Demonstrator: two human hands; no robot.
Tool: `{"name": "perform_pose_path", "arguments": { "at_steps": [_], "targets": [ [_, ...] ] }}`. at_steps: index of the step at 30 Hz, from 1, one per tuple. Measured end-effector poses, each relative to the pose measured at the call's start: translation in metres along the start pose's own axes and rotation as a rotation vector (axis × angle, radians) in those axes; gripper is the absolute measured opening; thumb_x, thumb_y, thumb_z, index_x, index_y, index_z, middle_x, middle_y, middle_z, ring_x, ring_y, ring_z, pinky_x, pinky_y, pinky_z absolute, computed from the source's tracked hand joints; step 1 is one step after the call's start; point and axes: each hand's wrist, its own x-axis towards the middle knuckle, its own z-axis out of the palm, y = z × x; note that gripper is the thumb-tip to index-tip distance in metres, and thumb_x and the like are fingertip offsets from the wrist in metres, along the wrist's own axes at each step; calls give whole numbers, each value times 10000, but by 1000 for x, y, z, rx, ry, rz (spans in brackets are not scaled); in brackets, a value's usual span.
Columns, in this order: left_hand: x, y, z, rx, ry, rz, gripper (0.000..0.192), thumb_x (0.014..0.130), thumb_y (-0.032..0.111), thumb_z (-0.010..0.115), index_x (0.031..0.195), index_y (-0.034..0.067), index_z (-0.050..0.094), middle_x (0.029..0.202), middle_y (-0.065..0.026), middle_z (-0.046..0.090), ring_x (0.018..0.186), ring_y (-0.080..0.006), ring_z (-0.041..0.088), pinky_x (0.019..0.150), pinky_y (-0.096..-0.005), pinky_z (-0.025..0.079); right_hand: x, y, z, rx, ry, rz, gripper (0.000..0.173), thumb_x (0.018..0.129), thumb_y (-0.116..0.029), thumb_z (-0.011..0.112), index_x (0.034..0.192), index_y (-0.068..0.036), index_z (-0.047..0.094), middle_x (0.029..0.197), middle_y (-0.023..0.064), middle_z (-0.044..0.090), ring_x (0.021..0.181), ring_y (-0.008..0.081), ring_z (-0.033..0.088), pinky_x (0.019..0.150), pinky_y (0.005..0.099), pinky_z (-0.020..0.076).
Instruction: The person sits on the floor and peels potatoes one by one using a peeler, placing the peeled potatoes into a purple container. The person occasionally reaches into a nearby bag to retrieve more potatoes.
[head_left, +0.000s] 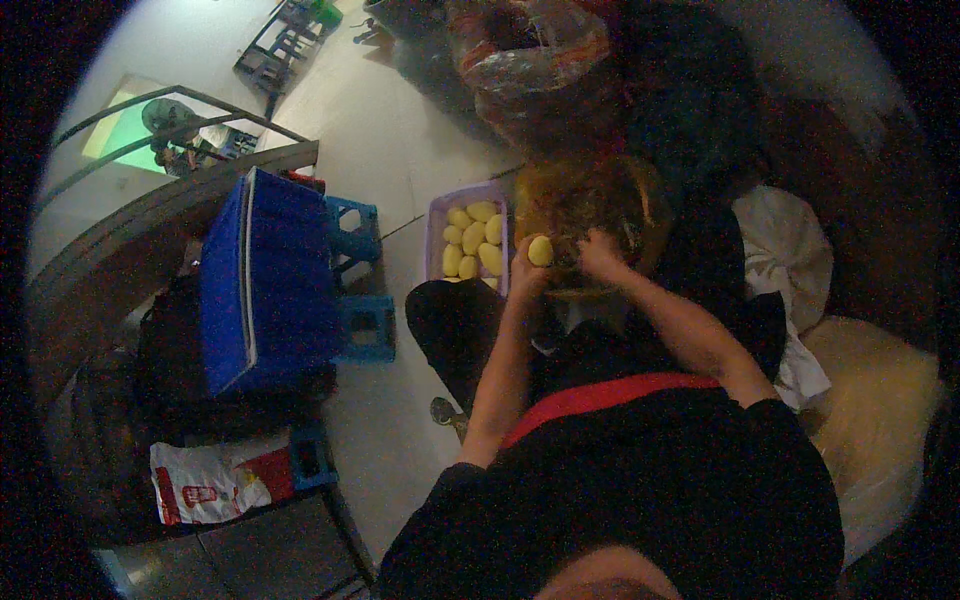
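My left hand (528, 276) grips a pale yellow peeled potato (540, 251), with its rounded end showing above the fingers. Just to its right is my right hand (602, 257), blurred, with its fingers curled; whether it holds a small tool cannot be made out. Both hands are over a yellowish round tub (651, 196), whose dark contents look like peelings but are too dim to tell. Left of the tub, a lilac plastic basket (433, 247) contains several peeled potatoes (474, 237). My left knee is against its near end.
A blue box (281, 281) stands at left beside blue plastic stools (366, 326). Large clear plastic bags (532, 56) lie beyond the tub. At right are a white sack (784, 240) and a pale bulky bag (874, 405). A printed bag (214, 484) lies lower left.
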Motion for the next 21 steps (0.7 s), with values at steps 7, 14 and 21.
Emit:
{"name": "perform_pose_path", "arguments": {
  "at_steps": [7,14,21],
  "targets": [
    [1,-40,3,384,187,262,564,528,61,721,1051,44,511,976,-170,538,932,-348,512,810,-386,420,-48,-36,-27,136,43,-466,236,854,-218,503,1022,-52,498,767,168,584,717,335,572,595,433,451],
    [-4,-19,15,688,162,215,624,504,-19,666,1099,28,482,1095,-183,467,993,-366,465,807,-399,422,-30,-51,-51,513,-435,252,374,768,-410,622,882,-57,578,667,50,548,629,125,543,513,276,438],
    [2,12,5,-110,-53,-192,368,813,232,481,1137,57,470,1030,-102,535,937,-275,533,782,-371,460,-37,-63,-56,294,-51,-265,516,682,-327,722,1048,-3,558,967,134,599,856,228,581,750,331,475]
  ]
}}
